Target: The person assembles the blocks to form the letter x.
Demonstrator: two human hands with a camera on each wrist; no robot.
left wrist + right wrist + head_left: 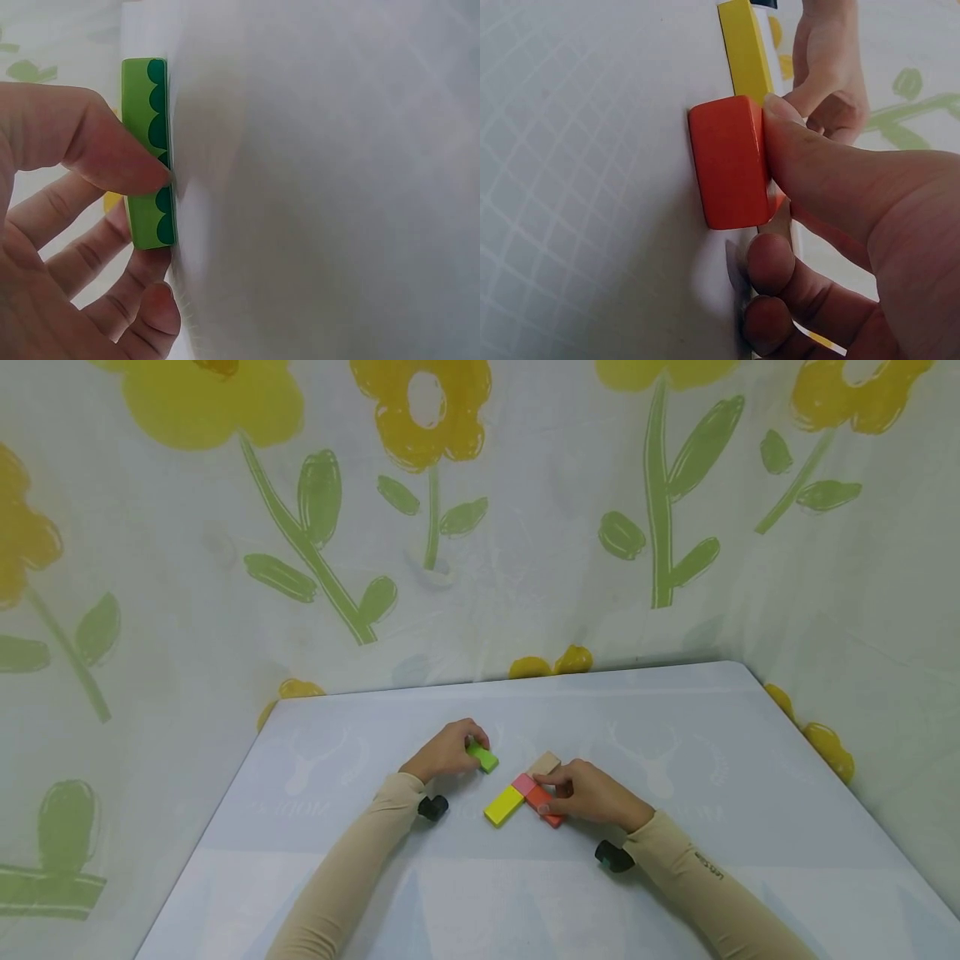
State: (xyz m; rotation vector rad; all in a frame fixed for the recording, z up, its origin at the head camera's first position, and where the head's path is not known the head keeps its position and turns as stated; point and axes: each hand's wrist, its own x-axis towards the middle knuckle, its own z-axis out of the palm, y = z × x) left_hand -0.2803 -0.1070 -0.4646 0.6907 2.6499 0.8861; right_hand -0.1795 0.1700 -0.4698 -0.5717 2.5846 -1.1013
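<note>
My left hand (450,750) pinches a light green block (483,757) between thumb and fingers, left of the other blocks. In the left wrist view, this green block (148,217) shows a dark green scalloped strip along one edge. On the table, my right hand (596,793) grips a red block (542,802), its thumb (810,161) lying along the block's side. The right forefinger reaches over a pink block (522,785) at the red block's far end. A yellow block (504,806) lies to the left, slanting toward the pink one. A plain wooden block (545,763) sits behind, partly hidden by the fingers.
The blocks lie near the middle of a pale table (330,827) with faint printed patterns. Behind it hangs a white curtain (525,593) with yellow flowers and green stems. Dark wrist devices sit beneath the left (432,808) and right sleeves (712,885).
</note>
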